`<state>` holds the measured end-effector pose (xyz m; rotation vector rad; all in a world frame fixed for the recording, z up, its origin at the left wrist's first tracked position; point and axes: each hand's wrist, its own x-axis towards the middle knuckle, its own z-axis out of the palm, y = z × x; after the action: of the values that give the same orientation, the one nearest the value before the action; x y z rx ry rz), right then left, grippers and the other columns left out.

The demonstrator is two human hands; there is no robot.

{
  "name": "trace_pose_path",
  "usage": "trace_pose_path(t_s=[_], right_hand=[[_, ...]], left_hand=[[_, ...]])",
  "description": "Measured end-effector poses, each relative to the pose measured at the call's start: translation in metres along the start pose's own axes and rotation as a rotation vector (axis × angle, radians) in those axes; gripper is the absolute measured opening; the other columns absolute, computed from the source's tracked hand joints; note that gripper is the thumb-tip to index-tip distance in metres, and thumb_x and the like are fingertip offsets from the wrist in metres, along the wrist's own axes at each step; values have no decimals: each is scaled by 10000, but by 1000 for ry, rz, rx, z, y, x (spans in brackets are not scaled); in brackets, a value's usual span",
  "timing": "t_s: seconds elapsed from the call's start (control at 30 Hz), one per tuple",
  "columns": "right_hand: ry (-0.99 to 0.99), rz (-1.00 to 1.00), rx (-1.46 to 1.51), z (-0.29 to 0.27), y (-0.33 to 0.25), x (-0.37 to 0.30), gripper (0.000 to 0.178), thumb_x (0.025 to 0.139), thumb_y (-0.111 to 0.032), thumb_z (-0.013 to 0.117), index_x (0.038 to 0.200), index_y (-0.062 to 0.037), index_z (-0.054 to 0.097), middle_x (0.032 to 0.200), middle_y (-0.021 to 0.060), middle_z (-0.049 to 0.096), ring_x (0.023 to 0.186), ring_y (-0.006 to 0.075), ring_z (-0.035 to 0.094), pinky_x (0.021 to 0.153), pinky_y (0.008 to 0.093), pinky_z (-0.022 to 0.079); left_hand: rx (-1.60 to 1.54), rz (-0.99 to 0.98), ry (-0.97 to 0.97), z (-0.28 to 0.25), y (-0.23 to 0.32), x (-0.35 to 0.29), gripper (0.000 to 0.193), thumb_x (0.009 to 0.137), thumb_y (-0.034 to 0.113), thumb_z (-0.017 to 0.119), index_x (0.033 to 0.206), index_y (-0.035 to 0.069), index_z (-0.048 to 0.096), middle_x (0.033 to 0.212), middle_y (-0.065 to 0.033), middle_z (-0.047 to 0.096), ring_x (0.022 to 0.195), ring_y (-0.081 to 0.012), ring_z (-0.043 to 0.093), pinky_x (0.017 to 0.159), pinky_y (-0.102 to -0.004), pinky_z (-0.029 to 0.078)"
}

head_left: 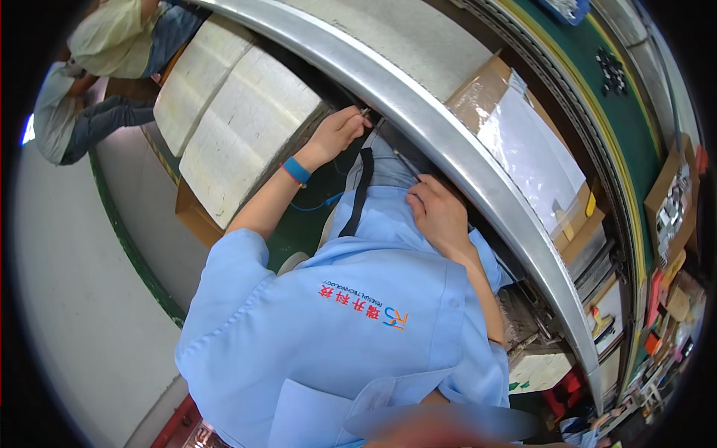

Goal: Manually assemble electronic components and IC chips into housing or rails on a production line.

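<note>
My left hand [340,133], with a blue band [296,171] at the wrist, reaches forward beside a white foam block [250,112]. Its thumb and fingers pinch a small metallic piece [366,113] too small to name. My right hand [442,214] rests at my waist against the light blue shirt [358,291], fingers curled. A thin dark rod [405,162] runs to its fingertips; the grip itself is hidden. A blue cord [328,200] hangs under my left forearm, and a black strap [361,190] lies across my lap.
A curved metal rail [448,127] passes close in front of me. Beyond it sit a cardboard box [478,75] with a plastic-covered white sheet [530,142] and a green conveyor belt [597,89]. Other people [112,45] are at the far left. Tools and small parts crowd the right edge.
</note>
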<state>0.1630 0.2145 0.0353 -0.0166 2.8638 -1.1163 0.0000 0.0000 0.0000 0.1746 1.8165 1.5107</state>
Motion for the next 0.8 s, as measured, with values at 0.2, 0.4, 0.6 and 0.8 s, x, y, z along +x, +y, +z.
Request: trace_pose_path(t_s=[0.2, 0.4, 0.6, 0.8], right_hand=[[-22, -22, -8, -13, 7, -21, 125, 828, -173, 650, 887, -70, 687, 1126, 121, 637, 915, 302, 645, 786, 378, 518], [-64, -110, -12, -34, 16, -48, 262, 802, -153, 668, 1052, -74, 670, 1236, 161, 595, 1070, 332, 589, 884, 379, 498], [-96, -9, 149, -127, -21, -89, 305, 776, -60, 675, 1080, -63, 649, 1154, 127, 640, 1034, 318, 615, 871, 360, 506], [78, 0, 72, -169, -40, -97, 259, 790, -52, 673, 1049, -38, 665, 1056, 117, 672, 949, 292, 651, 809, 340, 527]], left_hand=[[290, 171, 2, 3, 0, 4, 240, 999, 224, 454, 931, 31, 578, 715, -47, 530, 667, -146, 504, 608, -267, 423], [625, 351, -20, 3, 166, -74, 91, 901, 40, 575, 924, -33, 624, 850, -105, 605, 803, -209, 589, 741, -320, 476], [216, 1222, -274, 30, 270, -131, 170, 850, 69, 591, 1007, 29, 643, 828, -59, 642, 774, -121, 602, 686, -228, 485], [293, 1452, -633, 53, 304, -145, 253, 848, 282, 687, 1046, 174, 573, 798, -11, 646, 692, -143, 619, 631, -264, 494]])
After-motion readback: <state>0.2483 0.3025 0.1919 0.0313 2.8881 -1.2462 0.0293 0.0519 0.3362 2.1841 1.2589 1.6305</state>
